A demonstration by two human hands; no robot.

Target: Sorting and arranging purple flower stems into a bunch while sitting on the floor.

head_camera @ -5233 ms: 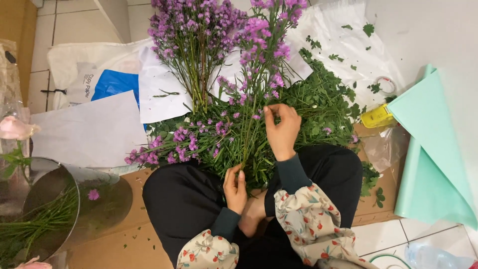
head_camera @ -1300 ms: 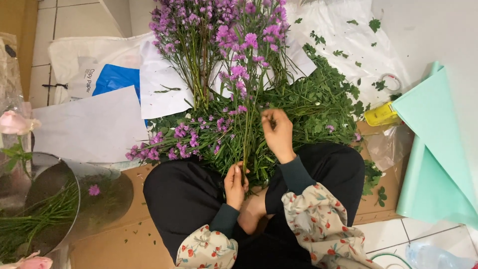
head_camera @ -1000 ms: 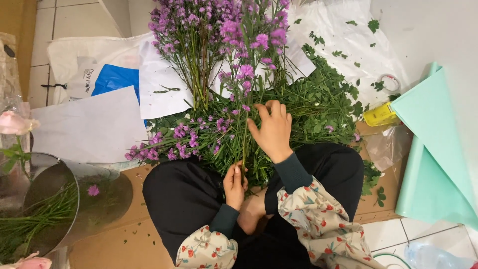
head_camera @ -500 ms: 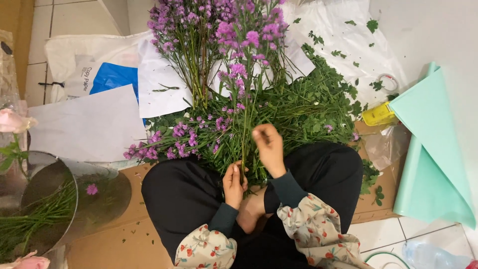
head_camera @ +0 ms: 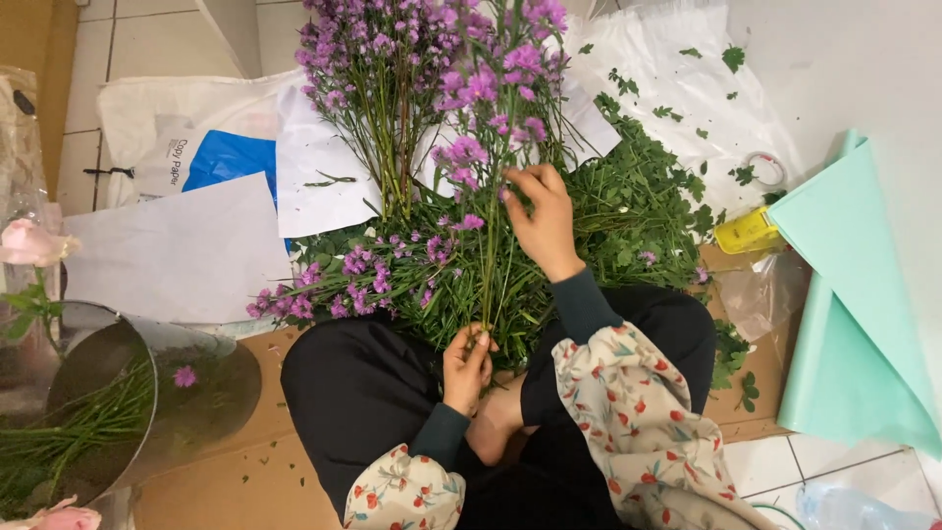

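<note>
I sit cross-legged on the floor in black trousers [head_camera: 363, 393] and floral sleeves. My left hand [head_camera: 467, 365] is closed around the lower green stems of a bunch of purple flowers [head_camera: 491, 88] that stands upright before me. My right hand [head_camera: 542, 218] is higher up among the stems, its fingers pinching at a small bloom or leaf. A second purple bunch [head_camera: 378, 83] lies on the floor to the left, and a smaller one [head_camera: 339, 285] lies sideways by my left knee. Stripped green leaves [head_camera: 638, 211] are heaped to the right.
White paper sheets [head_camera: 186, 255] and a white-and-blue bag [head_camera: 211, 157] lie at left. A clear bucket [head_camera: 118, 402] with green stems lies tipped at lower left beside pink roses [head_camera: 29, 243]. Mint-green wrapping paper [head_camera: 854, 294], a yellow tool [head_camera: 748, 232] and a tape roll [head_camera: 760, 169] are at right.
My right hand slid down the stems toward my left hand, then rose again up to the blooms. My left hand kept its grip on the stems throughout.
</note>
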